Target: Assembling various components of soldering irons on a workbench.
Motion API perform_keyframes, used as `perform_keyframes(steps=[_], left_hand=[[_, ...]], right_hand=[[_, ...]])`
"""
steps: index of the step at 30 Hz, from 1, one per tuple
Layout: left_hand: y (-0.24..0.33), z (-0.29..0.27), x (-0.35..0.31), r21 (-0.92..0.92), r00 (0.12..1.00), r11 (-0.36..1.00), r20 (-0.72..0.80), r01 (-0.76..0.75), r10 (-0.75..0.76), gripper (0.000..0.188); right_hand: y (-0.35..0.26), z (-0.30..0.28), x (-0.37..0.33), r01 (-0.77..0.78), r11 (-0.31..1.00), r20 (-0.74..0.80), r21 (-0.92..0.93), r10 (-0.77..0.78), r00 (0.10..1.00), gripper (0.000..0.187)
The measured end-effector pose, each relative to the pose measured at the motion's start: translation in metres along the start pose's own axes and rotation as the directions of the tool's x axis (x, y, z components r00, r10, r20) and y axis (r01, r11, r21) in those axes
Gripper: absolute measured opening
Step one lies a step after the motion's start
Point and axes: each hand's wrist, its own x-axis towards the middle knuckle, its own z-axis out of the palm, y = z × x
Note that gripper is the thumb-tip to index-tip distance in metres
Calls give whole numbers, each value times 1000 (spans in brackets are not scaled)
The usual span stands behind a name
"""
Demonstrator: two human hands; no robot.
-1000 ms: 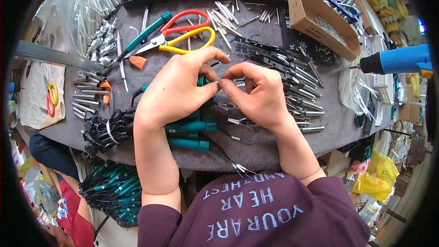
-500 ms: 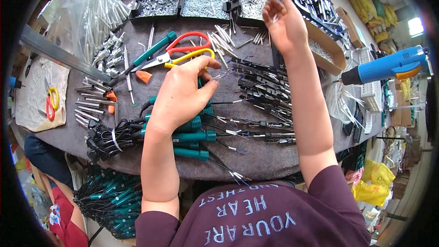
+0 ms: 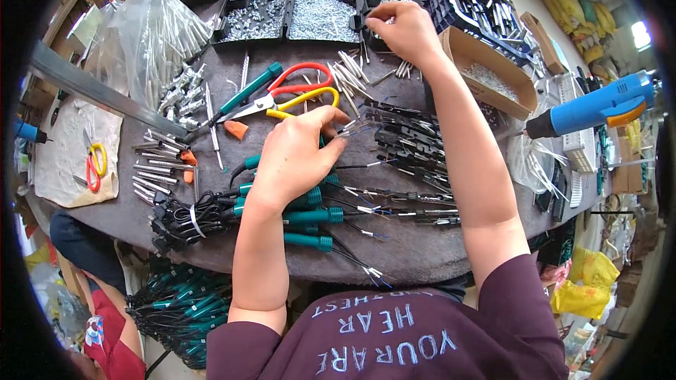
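Note:
My left hand [image 3: 299, 155] pinches the thin wire ends [image 3: 354, 127] of a green-handled corded tool, just above a row of similar green handles [image 3: 313, 216] with wires pointing right. My right hand [image 3: 405, 32] is curled at the near edge of a black compartment case [image 3: 366, 36], its fingertips together. Whatever lies between those fingertips is too small to make out. Below it, black strips [image 3: 408, 134] carry metal tips and wires. Scissors with red and yellow handles [image 3: 303, 102] lie open beyond my left hand, beside a separate green handle [image 3: 250, 89].
Metal tubes [image 3: 153, 172] and orange bits [image 3: 236, 129] are at left, near a bag of rods [image 3: 151, 35]. A cardboard box [image 3: 493, 84] and a blue power tool [image 3: 591, 107] stand at right. Another person's red sleeve [image 3: 116, 331] shows at lower left.
My right hand has turned over and its fingers have come together over the case's near edge. My left hand keeps its pinch on the wires; the whole view has shifted slightly.

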Motion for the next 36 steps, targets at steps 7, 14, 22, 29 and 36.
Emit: perform_keyframes(steps=[7, 14, 22, 29, 36], left_hand=[[-11, 1, 5, -111, 995, 994, -94, 12, -23, 48], [-27, -11, 15, -319, 849, 938, -526, -138, -54, 47], [-10, -14, -71, 267, 742, 944, -588, -195, 321, 46], [-45, 61, -149, 627, 872, 750, -468, 212, 145, 82], [-49, 65, -128, 627, 822, 735, -543, 260, 173, 82]], right_hand=[[-41, -3, -10, 59, 998, -62, -32, -61, 996, 29], [-62, -71, -190, -22, 968, -111, 251, 52, 993, 18], [-2, -92, -349, -77, 989, -179, 125, 99, 979, 20], [6, -90, -350, 199, 950, -125, 242, -173, 977, 18], [11, -92, -348, 218, 919, -21, 330, -223, 974, 17]])
